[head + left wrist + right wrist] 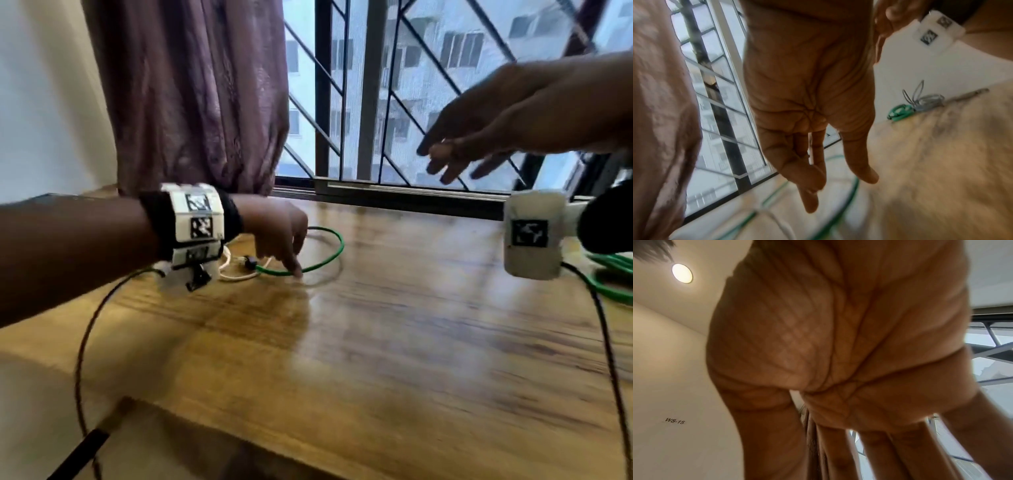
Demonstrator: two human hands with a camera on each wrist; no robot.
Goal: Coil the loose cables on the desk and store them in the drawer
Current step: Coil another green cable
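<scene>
Left hand [279, 233] presses fingertips on a thin green cable loop [329, 255], far left of the wooden desk [411, 325]. Right hand [507, 126] hovers released, grasping nothing. Coiling looks barely begun; no drawer visible.

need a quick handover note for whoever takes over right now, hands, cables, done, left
Left hand: fingertip pressing the green cable on the desk, nothing gripped.
Right hand: raised above the desk, fingers spread, empty.
A white cable lies by the left wrist; more green cable sits at the desk's right edge.
Done: whether any cable is stored cannot be told.
Left: coil these cables and put them away; the drawer is not in view.
</scene>
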